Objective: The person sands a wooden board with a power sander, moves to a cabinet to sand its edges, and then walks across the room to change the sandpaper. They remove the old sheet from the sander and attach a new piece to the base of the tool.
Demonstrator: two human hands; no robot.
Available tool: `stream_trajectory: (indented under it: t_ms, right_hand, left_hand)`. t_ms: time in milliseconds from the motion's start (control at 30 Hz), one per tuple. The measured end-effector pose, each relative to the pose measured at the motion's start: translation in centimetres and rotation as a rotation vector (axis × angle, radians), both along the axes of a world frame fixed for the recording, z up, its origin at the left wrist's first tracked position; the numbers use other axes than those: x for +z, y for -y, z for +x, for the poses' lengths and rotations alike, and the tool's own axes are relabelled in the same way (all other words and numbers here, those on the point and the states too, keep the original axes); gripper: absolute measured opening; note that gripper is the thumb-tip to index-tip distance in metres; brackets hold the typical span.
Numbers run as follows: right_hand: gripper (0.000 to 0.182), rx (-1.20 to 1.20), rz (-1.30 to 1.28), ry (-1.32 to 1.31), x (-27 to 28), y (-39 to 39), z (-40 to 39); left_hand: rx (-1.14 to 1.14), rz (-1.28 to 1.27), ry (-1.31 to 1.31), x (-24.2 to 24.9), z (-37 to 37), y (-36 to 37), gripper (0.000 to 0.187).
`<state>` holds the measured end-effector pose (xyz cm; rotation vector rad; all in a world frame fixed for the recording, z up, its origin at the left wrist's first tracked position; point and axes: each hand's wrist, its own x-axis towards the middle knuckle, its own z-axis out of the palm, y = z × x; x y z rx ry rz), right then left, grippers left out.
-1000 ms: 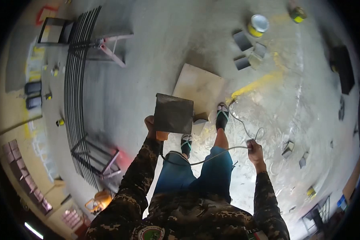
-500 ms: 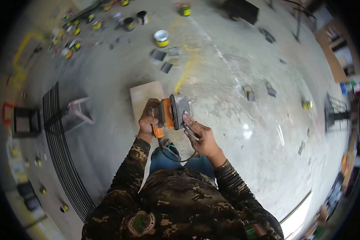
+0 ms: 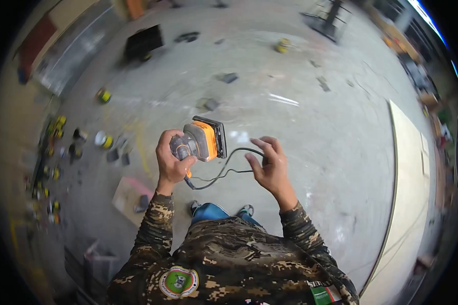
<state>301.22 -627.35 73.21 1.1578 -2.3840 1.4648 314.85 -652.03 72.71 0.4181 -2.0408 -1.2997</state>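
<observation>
My left hand (image 3: pixel 172 160) is wrapped round the grey and orange body of a sheet sander (image 3: pixel 202 141). The sander is tipped on its side, its flat black pad facing right. From its handle end a dark power cord (image 3: pixel 216 180) loops across to my right hand (image 3: pixel 272 170). That hand is raised to the right of the sander, apart from it, with thumb and fingers bent around the cord. The palm and part of the cord's path are hidden.
A pale board (image 3: pixel 130 199) lies on the floor at lower left, a small dark block on it. Paint cans (image 3: pixel 104 140) are scattered along the left. A long pale panel (image 3: pixel 404 188) is at right, and a black box (image 3: pixel 143 42) sits farther off.
My view has swung to the right. My right hand has come away from the sander's pad and moved right, the cord stretching with it. The left hand keeps its hold.
</observation>
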Motion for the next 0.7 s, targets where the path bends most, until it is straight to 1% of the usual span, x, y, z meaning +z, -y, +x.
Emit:
stream_trajectory:
  t_ms: [33, 67, 100, 133, 167, 233, 267, 300, 333, 367, 400, 467, 500, 533, 567, 633, 700]
  right_hand:
    - [0.036, -0.015, 0.029, 0.014, 1.4, -1.3, -0.9]
    - [0.035, -0.009, -0.009, -0.101, 1.8, -2.4, -2.2]
    - [0.033, 0.017, 0.113, -0.195, 3.7, 0.9, 0.4]
    - [0.032, 0.056, 0.185, -0.261, 4.5, -3.2, -3.7]
    - [0.032, -0.002, 0.187, -0.263, 4.5, -4.5, -5.1]
    - [0.021, 0.072, 0.346, -0.456, 3.9, -7.3, -8.5]
    - [0.014, 0.102, 0.423, -0.447, 3.8, -11.3, -10.1]
    - [0.014, 0.115, 0.454, -0.475, 2.6, -12.9, -11.2]
    - [0.014, 0.124, 0.494, -0.518, 0.2, -12.4, -9.2]
    - [0.015, 0.107, 0.513, -0.461, -0.1, -14.1, -10.1]
    - [0.015, 0.085, 0.522, -0.456, 0.2, -15.5, -11.7]
    - [0.017, 0.052, 0.599, -0.4, 0.7, -18.4, -15.7]
    - [0.019, 0.036, 0.541, -0.41, 0.5, -19.7, -18.1]
    - [0.019, 0.022, 0.546, -0.409, 0.4, -20.7, -20.2]
    - [0.021, -0.022, 0.527, -0.384, -0.3, -21.2, -20.5]
    - [0.024, -0.063, 0.504, -0.329, 0.1, -23.5, -24.2]
    - [0.034, -0.149, 0.492, -0.392, 0.6, -25.5, -27.6]
  left_hand:
    - [-0.057, -0.124, 0.007, 1.5, -2.5, -1.8, 0.049]
    - [-0.109, -0.126, -0.002, 2.4, -4.8, -3.5, 0.049]
    - [-0.195, -0.158, -0.013, 3.4, -3.6, -0.2, 0.049]
    - [-0.266, -0.241, 0.003, 4.4, -8.5, -4.3, 0.048]
    - [-0.322, -0.248, -0.01, 5.1, -10.5, -5.1, 0.048]
    - [-0.504, -0.293, 0.109, 5.7, -14.3, -6.7, 0.048]
    - [-0.55, -0.305, 0.094, 5.2, -16.9, -10.4, 0.048]
    - [-0.611, -0.332, 0.1, 5.0, -18.5, -11.9, 0.047]
    - [-0.67, -0.361, 0.087, 3.3, -17.1, -11.3, 0.047]
    - [-0.705, -0.352, 0.11, 3.1, -18.8, -13.0, 0.046]
    - [-0.728, -0.351, 0.103, 3.1, -21.1, -14.4, 0.046]
    - [-0.768, -0.242, 0.212, 3.0, -26.1, -17.3, 0.047]
    - [-0.783, -0.243, 0.211, 2.7, -28.6, -18.4, 0.047]
    - [-0.792, -0.25, 0.191, 2.3, -31.1, -19.1, 0.047]
    - [-0.801, -0.262, 0.159, 1.3, -32.2, -19.2, 0.047]
    - [-0.813, -0.239, 0.161, 1.4, -37.4, -22.0, 0.047]
    - [-0.823, -0.186, 0.183, 1.9, -41.8, -24.6, 0.046]
